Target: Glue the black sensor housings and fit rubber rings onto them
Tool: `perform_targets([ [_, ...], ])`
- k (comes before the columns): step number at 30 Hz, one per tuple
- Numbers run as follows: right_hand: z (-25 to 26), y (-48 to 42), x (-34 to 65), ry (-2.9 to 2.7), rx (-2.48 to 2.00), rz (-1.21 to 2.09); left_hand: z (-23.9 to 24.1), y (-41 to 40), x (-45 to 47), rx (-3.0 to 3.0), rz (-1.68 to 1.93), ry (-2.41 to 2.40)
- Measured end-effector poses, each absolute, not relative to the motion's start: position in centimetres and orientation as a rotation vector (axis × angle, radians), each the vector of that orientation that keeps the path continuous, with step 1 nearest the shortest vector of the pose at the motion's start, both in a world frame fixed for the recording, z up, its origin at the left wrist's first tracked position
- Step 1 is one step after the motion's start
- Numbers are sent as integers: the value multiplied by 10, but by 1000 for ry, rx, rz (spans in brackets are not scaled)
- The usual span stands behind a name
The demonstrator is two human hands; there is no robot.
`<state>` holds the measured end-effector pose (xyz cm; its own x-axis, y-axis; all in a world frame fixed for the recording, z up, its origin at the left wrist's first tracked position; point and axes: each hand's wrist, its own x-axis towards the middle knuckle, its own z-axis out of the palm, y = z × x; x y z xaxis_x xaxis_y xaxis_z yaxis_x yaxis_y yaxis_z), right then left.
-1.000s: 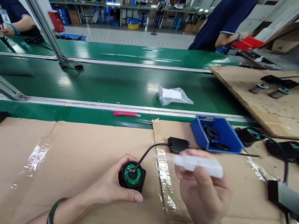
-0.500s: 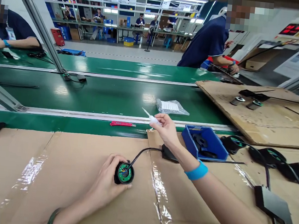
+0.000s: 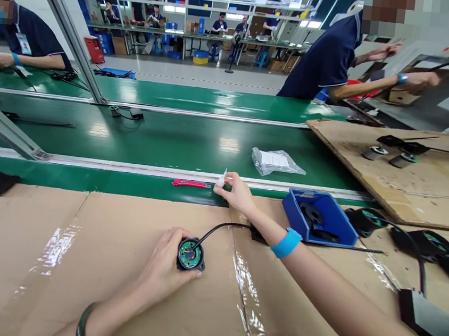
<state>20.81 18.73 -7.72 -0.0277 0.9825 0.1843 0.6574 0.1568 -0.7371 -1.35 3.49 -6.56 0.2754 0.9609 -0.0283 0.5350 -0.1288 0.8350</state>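
Observation:
My left hand [image 3: 168, 261] is wrapped round a black round housing [image 3: 202, 267] on the cardboard. Inside the housing shows a green ring-shaped circuit board [image 3: 190, 258] with small coloured wires. A black cable [image 3: 218, 226] runs from it to a dark box partly hidden behind my right forearm. My right hand [image 3: 236, 191] pinches a small white dropper bottle [image 3: 220, 182], its thin nozzle pointing up, above the green strip at the cardboard's far edge. Just left of the bottle lies a red utility knife [image 3: 191, 184].
A blue bin [image 3: 319, 218] of black rings stands right of my right hand. Black housings [image 3: 367, 221] and a black box [image 3: 429, 320] lie farther right. A plastic bag [image 3: 277, 162] rests on the green belt [image 3: 179, 142]. Co-workers stand or sit beyond a metal post [image 3: 70, 29].
My right hand has moved slightly left and down, and the bottle has turned from slanting left to nearly upright. My left hand still holds the housing, now tilted differently. The view has shifted a little.

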Motion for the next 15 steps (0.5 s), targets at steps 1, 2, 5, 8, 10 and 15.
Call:
perform_targets([
  [1,-72,177,208,-1772,-1561,567,-64,35,-14,1780,685,1367],
  [2,-67,164,207,-1801,-1532,531,-62,35,-15,1785,662,1355],
  [5,-50,115,201,-2002,-1340,535,-56,36,-22,1837,617,1226],
  [8,-41,71,195,-2198,-1170,587,-52,37,-29,1886,644,1110],
  [10,-43,56,194,-2228,-1153,506,-50,38,-31,1902,652,1107],
  [15,-59,47,191,-2158,-1155,406,-52,37,-30,1936,618,1130],
])
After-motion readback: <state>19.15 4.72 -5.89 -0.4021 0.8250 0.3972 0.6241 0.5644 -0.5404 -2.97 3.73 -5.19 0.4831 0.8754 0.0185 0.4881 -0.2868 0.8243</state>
